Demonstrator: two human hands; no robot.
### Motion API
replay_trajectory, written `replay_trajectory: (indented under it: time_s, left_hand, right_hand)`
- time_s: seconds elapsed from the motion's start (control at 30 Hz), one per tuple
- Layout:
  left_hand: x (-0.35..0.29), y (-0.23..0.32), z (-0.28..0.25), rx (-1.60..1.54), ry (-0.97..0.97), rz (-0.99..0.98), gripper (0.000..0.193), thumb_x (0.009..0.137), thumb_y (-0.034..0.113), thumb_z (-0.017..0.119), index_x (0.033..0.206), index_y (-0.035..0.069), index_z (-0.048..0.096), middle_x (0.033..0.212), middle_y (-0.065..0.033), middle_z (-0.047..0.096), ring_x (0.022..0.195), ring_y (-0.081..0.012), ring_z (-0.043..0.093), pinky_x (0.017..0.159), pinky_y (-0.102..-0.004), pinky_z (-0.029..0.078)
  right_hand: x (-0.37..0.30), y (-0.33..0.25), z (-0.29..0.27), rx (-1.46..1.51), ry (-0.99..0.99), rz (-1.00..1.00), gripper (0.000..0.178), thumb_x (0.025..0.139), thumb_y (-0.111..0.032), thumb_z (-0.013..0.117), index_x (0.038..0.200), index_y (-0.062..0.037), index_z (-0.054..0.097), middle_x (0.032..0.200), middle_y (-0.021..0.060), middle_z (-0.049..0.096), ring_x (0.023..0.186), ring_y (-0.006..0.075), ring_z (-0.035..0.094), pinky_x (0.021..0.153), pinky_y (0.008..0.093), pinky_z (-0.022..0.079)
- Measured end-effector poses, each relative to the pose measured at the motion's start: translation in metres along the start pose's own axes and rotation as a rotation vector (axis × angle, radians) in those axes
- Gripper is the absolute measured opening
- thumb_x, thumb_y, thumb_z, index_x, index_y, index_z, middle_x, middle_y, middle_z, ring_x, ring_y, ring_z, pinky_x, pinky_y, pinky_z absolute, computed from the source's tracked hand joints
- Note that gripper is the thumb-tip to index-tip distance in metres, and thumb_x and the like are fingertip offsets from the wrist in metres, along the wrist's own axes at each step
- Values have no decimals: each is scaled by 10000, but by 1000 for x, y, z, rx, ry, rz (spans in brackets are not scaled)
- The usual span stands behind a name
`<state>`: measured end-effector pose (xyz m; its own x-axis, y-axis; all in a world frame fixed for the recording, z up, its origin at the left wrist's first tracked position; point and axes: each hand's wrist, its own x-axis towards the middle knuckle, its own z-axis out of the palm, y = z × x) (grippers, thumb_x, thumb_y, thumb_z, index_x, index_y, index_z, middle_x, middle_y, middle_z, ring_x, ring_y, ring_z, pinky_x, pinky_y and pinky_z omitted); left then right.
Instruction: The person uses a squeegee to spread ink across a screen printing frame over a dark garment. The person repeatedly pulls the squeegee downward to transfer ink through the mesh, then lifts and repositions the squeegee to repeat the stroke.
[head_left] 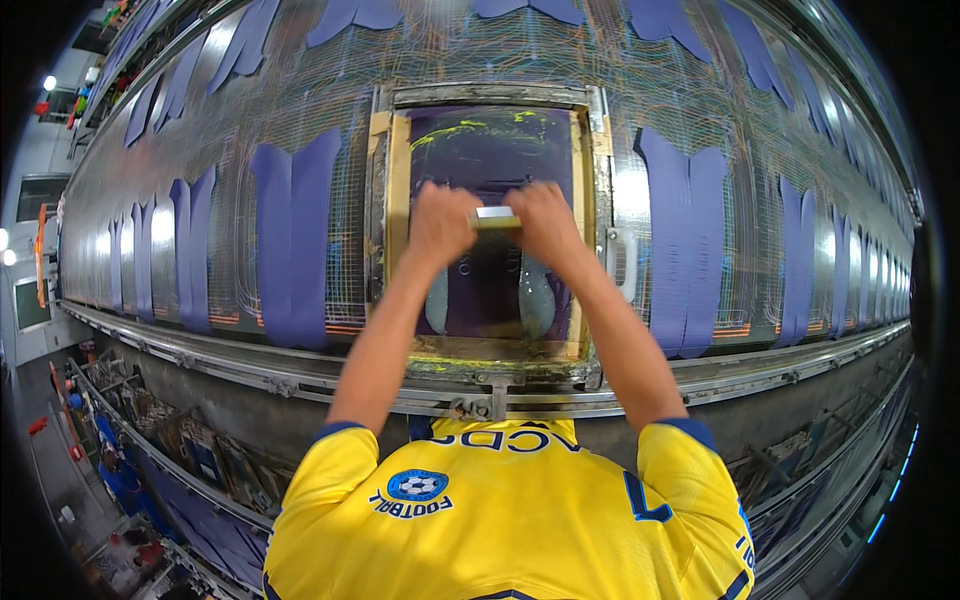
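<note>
Both my arms reach forward over a screen printing frame (pixel 603 160) lying on the long table. My left hand (pixel 443 225) and my right hand (pixel 546 225) are closed round the two ends of a squeegee (pixel 497 222). Between them its pale handle shows; my fingers hide the rest. Under it stretches the dark purple mesh (pixel 488 150) of the screen. Pale, glossy ink (pixel 537 300) lies in a long patch below my right hand, with a thinner patch below my left. Yellow-green streaks (pixel 450 130) mark the far end of the mesh.
Purple cut fabric pieces (pixel 290 240) lie flat in rows on the table, one purple piece (pixel 685 240) just right of the frame. A metal rail (pixel 270 380) runs along the near table edge. Racks with stacked frames (pixel 200 450) stand lower left.
</note>
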<state>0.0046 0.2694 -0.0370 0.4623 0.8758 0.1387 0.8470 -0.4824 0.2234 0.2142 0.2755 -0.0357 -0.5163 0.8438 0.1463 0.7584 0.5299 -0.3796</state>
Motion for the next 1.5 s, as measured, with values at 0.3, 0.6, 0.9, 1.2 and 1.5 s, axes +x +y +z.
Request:
replay_trajectory:
  time_s: [0.3, 0.6, 0.9, 1.2, 1.5]
  left_hand:
    - [-63, 23, -31, -193, -55, 25, 225, 629, 202, 842, 800, 166, 700, 815, -26, 699, 764, -240, 661, 758, -404, 434]
    - [-62, 16, 0, -111, 121, -9, 114, 681, 146, 764, 783, 157, 713, 757, -46, 672, 721, -255, 644, 744, -414, 446]
    - [-23, 6, -31, -61, -83, 35, 164, 701, 228, 796, 819, 150, 712, 807, -68, 721, 783, -253, 703, 792, -409, 476]
    - [-74, 25, 12, -193, 165, 9, 147, 677, 91, 733, 812, 142, 704, 787, -47, 672, 741, -236, 632, 770, -408, 449]
    - [-13, -1, -26, -85, -92, 47, 174, 702, 256, 793, 800, 143, 703, 810, -72, 720, 805, -254, 695, 814, -416, 473]
  right_hand:
    - [-47, -52, -22, -27, -236, 14, 236, 754, -224, 822, 873, -94, 666, 869, 137, 691, 909, 324, 665, 867, 455, 477]
    - [-40, -41, 6, 50, -9, -32, 247, 698, -103, 801, 891, -89, 647, 853, 134, 682, 863, 347, 663, 810, 452, 488]
    - [-12, -26, -27, 32, -157, -32, 253, 772, -234, 830, 880, -88, 654, 774, 137, 675, 776, 364, 671, 752, 475, 514]
    - [-63, -42, 11, 60, -29, 20, 424, 635, -46, 826, 1030, -99, 680, 1019, 103, 693, 997, 324, 645, 918, 471, 475]
    - [-1, -25, -34, 53, -243, 44, 278, 781, -258, 818, 913, -64, 667, 842, 175, 702, 816, 396, 681, 738, 498, 521]
